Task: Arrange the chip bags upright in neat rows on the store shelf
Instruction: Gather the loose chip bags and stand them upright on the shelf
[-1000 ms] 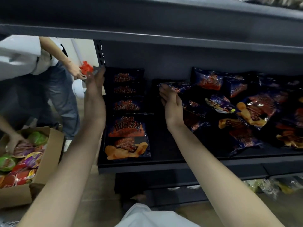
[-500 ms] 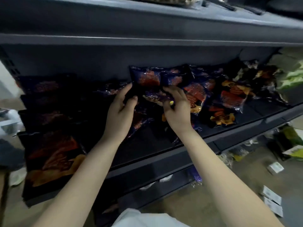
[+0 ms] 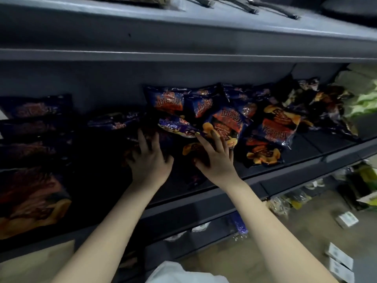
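While leaning into the grey store shelf [image 3: 295, 172], facing a loose heap of chip bags [image 3: 228, 119] lying flat and overlapped mid-shelf, right of a tidier dark row [image 3: 36, 111]. Left hand [image 3: 150, 163] flat on shadowed bags, fingers spread; right hand [image 3: 216, 160] pressing an orange-printed bag [image 3: 191, 149], fingers [image 3: 215, 137] spread too. Likely to skid slick bags over the front lip if shoved. Lower than half a second ago, no longer pinching the upper bags.
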### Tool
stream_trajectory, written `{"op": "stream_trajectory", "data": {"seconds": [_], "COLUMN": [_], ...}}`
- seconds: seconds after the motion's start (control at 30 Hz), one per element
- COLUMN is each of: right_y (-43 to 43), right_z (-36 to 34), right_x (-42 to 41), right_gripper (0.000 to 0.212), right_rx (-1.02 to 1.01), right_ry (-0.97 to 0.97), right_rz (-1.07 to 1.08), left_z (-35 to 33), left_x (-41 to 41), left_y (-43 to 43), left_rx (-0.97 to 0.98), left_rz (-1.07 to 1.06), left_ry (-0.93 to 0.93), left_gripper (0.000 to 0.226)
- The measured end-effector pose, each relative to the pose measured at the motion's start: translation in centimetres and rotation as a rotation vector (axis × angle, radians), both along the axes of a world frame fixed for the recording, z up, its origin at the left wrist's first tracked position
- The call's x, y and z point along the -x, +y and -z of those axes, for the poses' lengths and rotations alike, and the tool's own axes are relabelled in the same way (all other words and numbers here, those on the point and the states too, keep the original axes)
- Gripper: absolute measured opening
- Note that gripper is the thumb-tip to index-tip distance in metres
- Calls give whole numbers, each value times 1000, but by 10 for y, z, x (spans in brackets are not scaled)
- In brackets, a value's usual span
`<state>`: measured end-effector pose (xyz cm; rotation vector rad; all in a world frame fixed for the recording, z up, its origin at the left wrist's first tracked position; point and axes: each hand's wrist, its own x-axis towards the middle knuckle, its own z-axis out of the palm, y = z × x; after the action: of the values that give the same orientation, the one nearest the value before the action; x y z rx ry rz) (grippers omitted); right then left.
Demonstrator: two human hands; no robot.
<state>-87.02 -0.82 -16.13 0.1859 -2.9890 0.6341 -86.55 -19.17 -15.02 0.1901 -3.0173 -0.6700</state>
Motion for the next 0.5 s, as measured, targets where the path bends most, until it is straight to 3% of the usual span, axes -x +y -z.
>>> {"op": "stream_trajectory", "data": {"seconds": [0.33,0.5], "right_y": [3,-12], "right_z": [7,8], "right_x": [17,22], "right_gripper": [61,57], "right_rx": [37,87], "right_ry": [149,281], "right_rz": [12,-136], "left_z": [10,8], "left_x": [-13,-12], "left_y": [35,36], "left_rx": [140,-100], "left_rz": [122,263], "left_ry": [26,135], "left_gripper": [77,72]}}
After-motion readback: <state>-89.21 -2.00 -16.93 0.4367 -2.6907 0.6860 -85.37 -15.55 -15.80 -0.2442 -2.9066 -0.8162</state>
